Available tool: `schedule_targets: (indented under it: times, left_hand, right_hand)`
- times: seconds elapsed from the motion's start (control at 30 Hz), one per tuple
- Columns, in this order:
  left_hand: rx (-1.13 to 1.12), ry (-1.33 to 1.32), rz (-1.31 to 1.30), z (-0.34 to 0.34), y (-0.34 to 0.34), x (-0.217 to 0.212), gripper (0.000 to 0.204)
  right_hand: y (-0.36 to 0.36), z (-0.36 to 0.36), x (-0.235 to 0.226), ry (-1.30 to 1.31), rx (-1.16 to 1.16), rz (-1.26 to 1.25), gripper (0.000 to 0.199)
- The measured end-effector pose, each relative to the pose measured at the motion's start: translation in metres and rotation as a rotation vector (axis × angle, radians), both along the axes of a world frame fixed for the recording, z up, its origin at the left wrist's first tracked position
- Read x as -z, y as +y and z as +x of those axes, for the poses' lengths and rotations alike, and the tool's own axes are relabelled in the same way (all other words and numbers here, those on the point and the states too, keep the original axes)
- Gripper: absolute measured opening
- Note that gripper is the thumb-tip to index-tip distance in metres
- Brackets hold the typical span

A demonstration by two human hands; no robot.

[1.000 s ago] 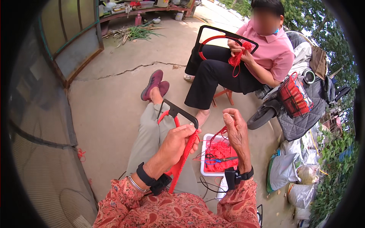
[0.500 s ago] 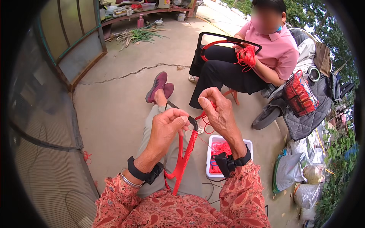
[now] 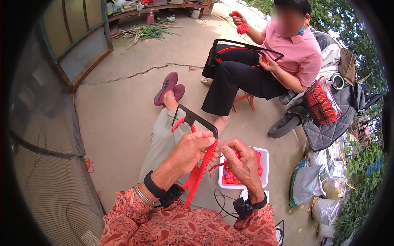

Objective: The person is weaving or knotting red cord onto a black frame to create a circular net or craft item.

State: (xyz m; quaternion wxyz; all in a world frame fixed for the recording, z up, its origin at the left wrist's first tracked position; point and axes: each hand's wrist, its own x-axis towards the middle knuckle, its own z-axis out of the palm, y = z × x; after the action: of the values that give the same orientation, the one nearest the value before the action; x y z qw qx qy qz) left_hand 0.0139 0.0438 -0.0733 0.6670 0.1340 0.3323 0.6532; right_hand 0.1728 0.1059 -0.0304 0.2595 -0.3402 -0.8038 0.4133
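Both hands dropped lower; left hand (image 3: 193, 151) gripped the black-and-red plastic frame (image 3: 200, 164), long axis pointing away, right hand (image 3: 242, 162) pinching red cord (image 3: 225, 146) beside it.

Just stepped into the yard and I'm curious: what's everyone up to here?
The person's left hand grips a black-and-red frame resting over their lap, while the right hand pinches red cord at its edge. A white tray of red cord sits below. A seated co-worker handles a similar frame.
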Motion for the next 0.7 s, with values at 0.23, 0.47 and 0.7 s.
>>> schedule_targets:
  times: [0.23,0.47,0.7]
  left_hand:
    - [0.115,-0.119,0.111,-0.002,0.000,0.011,0.016]
    - [0.104,-0.234,0.125,0.000,-0.002,0.014,0.016]
    - [0.094,-0.183,0.128,-0.006,-0.005,0.015,0.016]
  right_hand:
    - [0.021,-0.008,-0.004,0.036,0.007,-0.005,0.016]
    - [0.027,-0.010,0.017,0.064,-0.005,-0.044,0.017]
    - [0.025,-0.006,0.017,0.184,-0.074,-0.394,0.018]
